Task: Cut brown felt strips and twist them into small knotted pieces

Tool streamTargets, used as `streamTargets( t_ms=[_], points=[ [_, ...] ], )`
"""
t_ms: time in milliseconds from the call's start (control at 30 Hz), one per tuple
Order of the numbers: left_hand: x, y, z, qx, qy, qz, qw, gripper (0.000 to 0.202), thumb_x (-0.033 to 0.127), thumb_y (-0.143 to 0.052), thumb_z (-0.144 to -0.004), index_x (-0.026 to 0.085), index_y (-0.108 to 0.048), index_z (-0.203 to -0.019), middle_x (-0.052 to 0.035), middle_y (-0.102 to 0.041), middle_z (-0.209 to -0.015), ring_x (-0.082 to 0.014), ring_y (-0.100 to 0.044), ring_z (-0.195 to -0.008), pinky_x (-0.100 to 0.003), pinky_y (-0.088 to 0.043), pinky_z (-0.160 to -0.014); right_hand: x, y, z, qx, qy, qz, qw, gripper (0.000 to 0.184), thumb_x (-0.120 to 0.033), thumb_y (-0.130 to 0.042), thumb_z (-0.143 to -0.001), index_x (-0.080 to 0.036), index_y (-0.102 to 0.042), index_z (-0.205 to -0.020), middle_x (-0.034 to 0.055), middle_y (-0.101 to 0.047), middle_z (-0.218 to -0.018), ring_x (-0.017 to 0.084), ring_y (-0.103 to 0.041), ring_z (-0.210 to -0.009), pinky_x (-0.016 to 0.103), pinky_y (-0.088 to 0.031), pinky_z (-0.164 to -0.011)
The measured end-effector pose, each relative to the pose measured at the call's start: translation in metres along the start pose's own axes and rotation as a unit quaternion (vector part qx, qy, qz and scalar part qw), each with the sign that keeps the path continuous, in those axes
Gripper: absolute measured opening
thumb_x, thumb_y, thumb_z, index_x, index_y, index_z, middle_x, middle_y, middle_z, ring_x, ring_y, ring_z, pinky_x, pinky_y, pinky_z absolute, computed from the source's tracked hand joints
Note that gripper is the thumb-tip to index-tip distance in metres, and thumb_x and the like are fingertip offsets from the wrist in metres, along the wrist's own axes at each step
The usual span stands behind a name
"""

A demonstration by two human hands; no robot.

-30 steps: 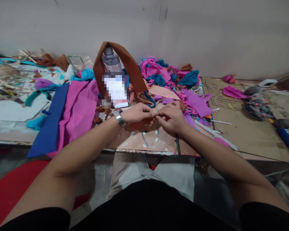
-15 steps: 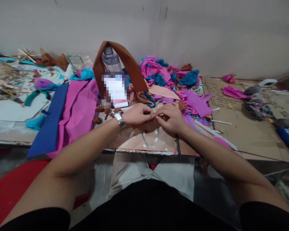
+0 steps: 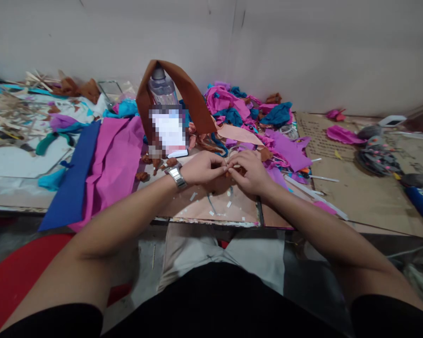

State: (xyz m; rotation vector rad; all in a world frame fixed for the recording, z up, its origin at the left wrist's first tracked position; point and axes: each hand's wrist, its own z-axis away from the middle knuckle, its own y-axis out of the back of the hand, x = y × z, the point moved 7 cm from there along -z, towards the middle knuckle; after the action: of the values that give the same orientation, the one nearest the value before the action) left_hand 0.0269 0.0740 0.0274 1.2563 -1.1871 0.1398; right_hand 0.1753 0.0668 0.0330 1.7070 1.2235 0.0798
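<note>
My left hand [image 3: 204, 167], with a metal watch [image 3: 177, 175] at its wrist, and my right hand [image 3: 248, 171] meet fingertip to fingertip over the table. Both are closed in a pinch. A small brown piece of crepe paper [image 3: 237, 170] shows between the right thumb and fingers; most of it is hidden by the hands. Small brown twisted bits [image 3: 143, 176] lie left of my left wrist. Beyond the hands a phone [image 3: 169, 134] with a blurred screen leans on a clear bottle [image 3: 163, 89], over which a brown strip [image 3: 193, 101] is draped.
Pink sheets [image 3: 116, 155] and a blue sheet [image 3: 74, 173] hang over the table's front edge. Crumpled pink, purple and teal paper [image 3: 232, 108] is heaped behind my hands. Cardboard [image 3: 324, 188] covers the right side. White scraps [image 3: 229, 204] dot the table near me.
My hands have shifted very slightly, and the left wrist has turned a little. More of the brown piece shows under the right fingers. The surrounding things have stayed put.
</note>
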Motion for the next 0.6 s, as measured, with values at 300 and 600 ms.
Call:
streamTargets(
  t_ms=[300,600],
  points=[
    [0.011,0.003,0.003,0.064,-0.060,-0.156,0.984,0.033,0.040,-0.054,-0.101,0.019,-0.078,-0.096,-0.0036,-0.075,-0.079,-0.0161,-0.064,-0.070,-0.029,-0.039,-0.068,0.005,0.001,-0.002,0.004,-0.006,-0.009,1.000,0.004,-0.025,-0.066,-0.095,-0.024,-0.067,-0.091,0.0052,-0.077,-0.109,0.028,-0.066,-0.109,0.049,-0.038,-0.099],
    [0.017,-0.002,0.004,0.064,-0.100,-0.208,0.971,0.031,0.037,-0.052,-0.102,0.020,-0.077,-0.095,-0.0056,-0.075,-0.082,-0.0186,-0.067,-0.076,-0.031,-0.040,-0.071,0.004,-0.003,0.000,-0.017,-0.006,-0.011,1.000,0.005,-0.022,-0.059,-0.095,-0.024,-0.061,-0.091,0.0072,-0.073,-0.111,0.028,-0.062,-0.113,0.048,-0.036,-0.100]
  ],
)
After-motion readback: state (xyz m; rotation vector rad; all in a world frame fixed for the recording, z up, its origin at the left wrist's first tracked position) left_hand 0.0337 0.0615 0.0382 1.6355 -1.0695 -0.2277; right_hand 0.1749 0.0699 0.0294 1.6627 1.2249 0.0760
